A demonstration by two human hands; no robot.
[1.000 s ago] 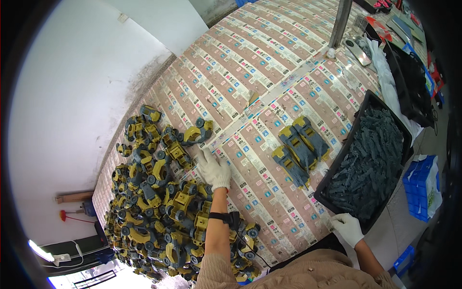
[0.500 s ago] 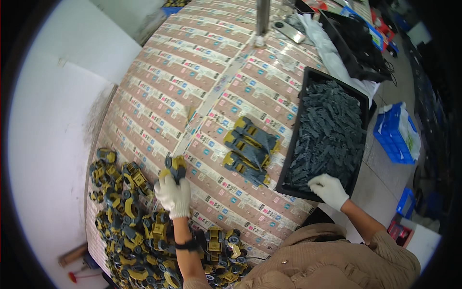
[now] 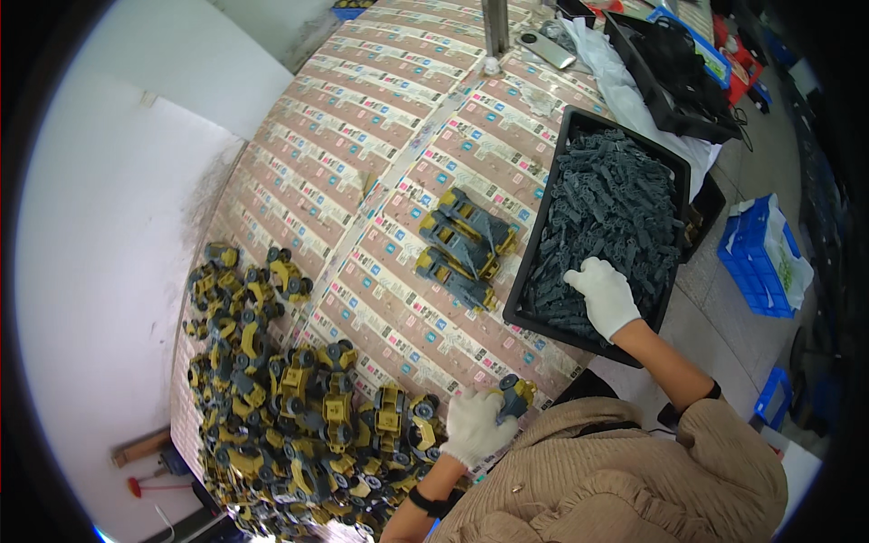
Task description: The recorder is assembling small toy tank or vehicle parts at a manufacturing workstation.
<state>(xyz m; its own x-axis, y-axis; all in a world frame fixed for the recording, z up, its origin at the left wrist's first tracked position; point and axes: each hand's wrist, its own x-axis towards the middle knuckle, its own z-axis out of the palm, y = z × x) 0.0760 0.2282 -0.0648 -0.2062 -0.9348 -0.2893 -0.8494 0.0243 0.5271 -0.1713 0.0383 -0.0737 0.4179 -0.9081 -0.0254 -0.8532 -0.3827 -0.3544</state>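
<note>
My left hand, in a white glove, is close to my body at the table's near edge. It is closed round a yellow and grey toy vehicle with dark wheels. My right hand, gloved too, rests over the black tray full of dark grey plastic parts. Its fingers are curled in toward the parts; whatever they pinch is hidden. Left of the tray, several toy vehicles with grey pieces on them lie side by side on the table.
A big heap of yellow and grey toy vehicles covers the table's near left. A metal post rises at the far edge, near a phone. Another black tray stands far right; a blue crate is on the floor.
My left hand has moved right and toward my body, carrying the toy vehicle from beside the heap. My right hand has shifted up and slightly left over the parts. The view has shifted a little.
</note>
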